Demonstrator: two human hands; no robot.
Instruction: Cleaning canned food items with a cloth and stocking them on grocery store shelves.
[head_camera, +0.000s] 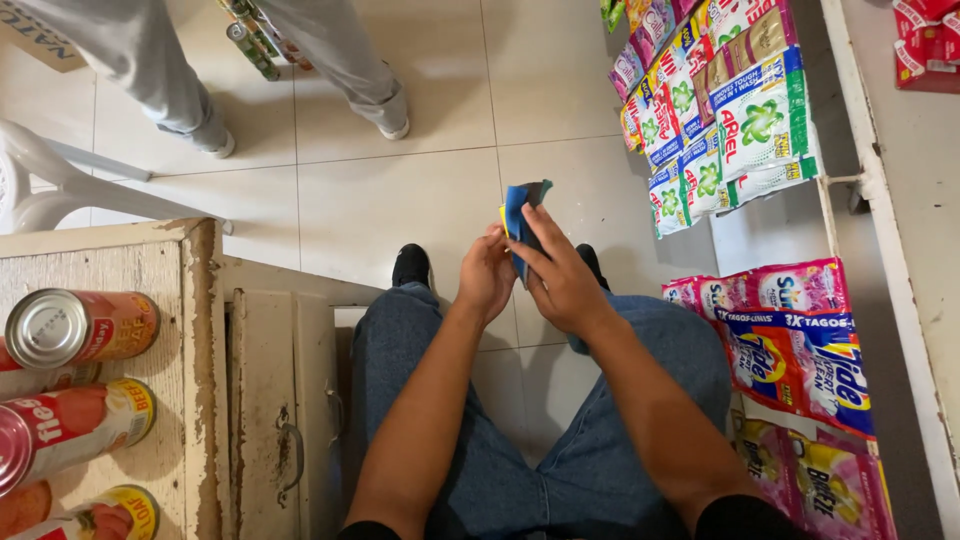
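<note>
Tiled floor is seen from above, pale and worn; a second person's legs are planted at 11 o'clock. A chipped wooden counter carrying cans is set at 8 o'clock. Strips of sachets are hung at 2 o'clock, presumably for display. At centre, a blue packet is held upright between both hands: left hand is pinched on its edge, right hand is wrapped behind it, fingers pressed flat.

Blue packet: lower part hidden behind right-hand fingers; contents indeterminate. Left-hand fingertips concealed behind packet. Far above the fingers, standing person cut off at top edge.
</note>
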